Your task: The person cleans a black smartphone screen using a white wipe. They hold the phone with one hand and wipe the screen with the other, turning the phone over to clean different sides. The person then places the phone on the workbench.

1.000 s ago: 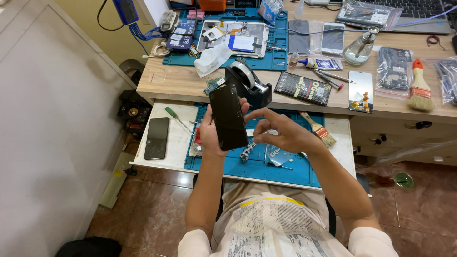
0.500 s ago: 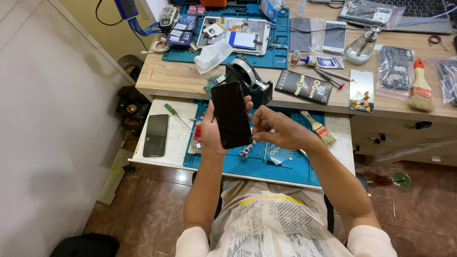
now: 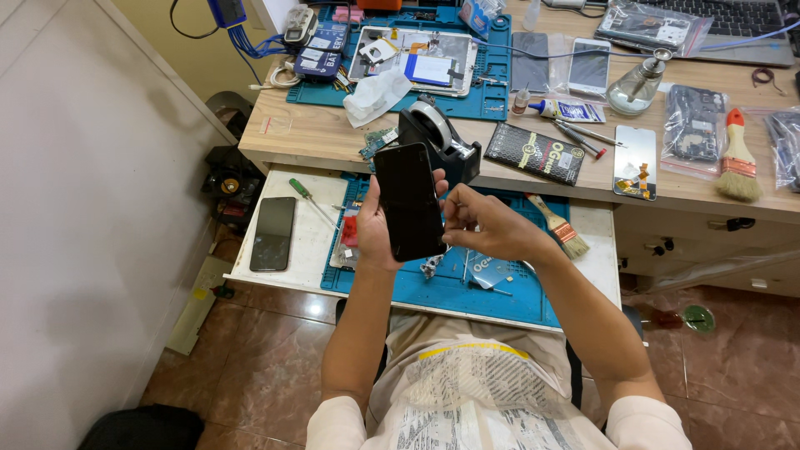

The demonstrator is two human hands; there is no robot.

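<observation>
The left hand (image 3: 375, 229) holds a black phone (image 3: 408, 200) upright above the blue mat (image 3: 500, 292), its grip closed around the left edge. The right hand (image 3: 487, 229) touches the phone's right edge with its fingertips. A tape dispenser (image 3: 442, 142) stands at 12 o'clock of the phone on the bench (image 3: 333, 137). A second phone (image 3: 272, 233) lies at 9 o'clock, well apart. A brush (image 3: 558, 225) lies at 3 o'clock.

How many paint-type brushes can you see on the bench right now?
2. One brush with an orange handle lies at the desk's right end, beside a bagged part. Another brush lies on the blue mat, just right of the right hand. Clutter could hide more.
</observation>
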